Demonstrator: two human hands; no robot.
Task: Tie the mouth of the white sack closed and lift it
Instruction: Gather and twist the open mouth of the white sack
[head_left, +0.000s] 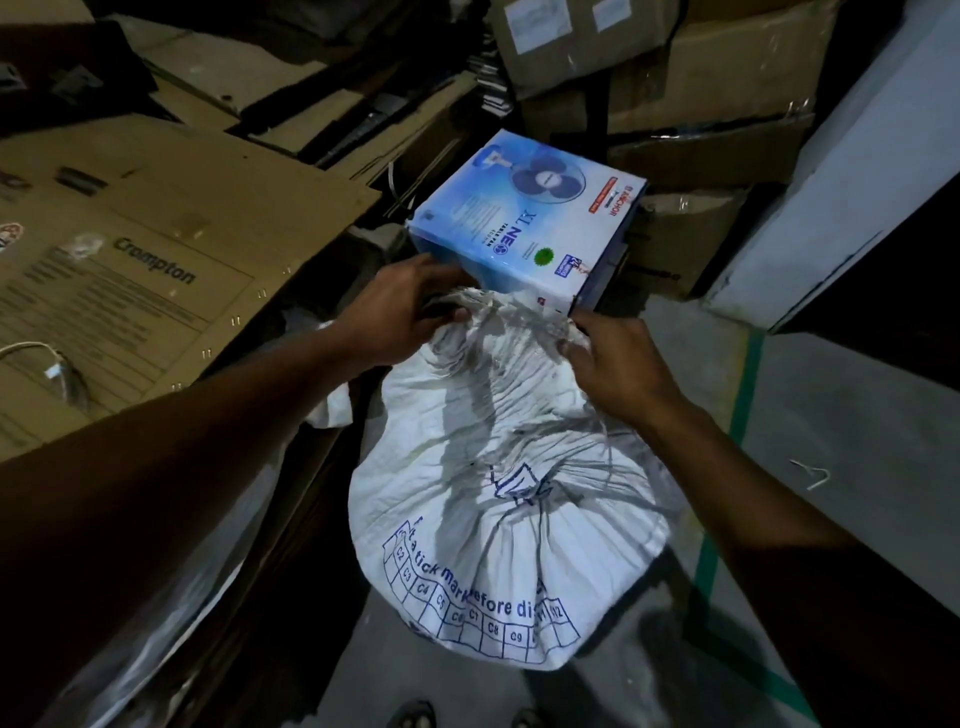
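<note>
Head view: sack (498, 519) stands on the floor before a fan box (524, 223). My left hand (400, 312) and right hand (618, 364) pinch its gathered mouth (514, 317), fingers curled. Woven, soft, bulging; likely heavy. I'd grip just below the bunched neck.

Dim scene, light strongest in the middle: white sack (498, 467) and blue fan box (524, 218) just beyond the fingers (457, 312) are brightest, slight bluish cast. Falls off fast outward; corners nearly black, both forearms underexposed. Hand shadows land on the sack cloth below the fingers. Dull sheen on plastic wrap (171, 613) lower left. Wide-angle bending at edges: green floor tape (737, 405) right of the fingers curves. Soft overall, grainy, small box print smeared, distant cartons (675, 78) muddy
</note>
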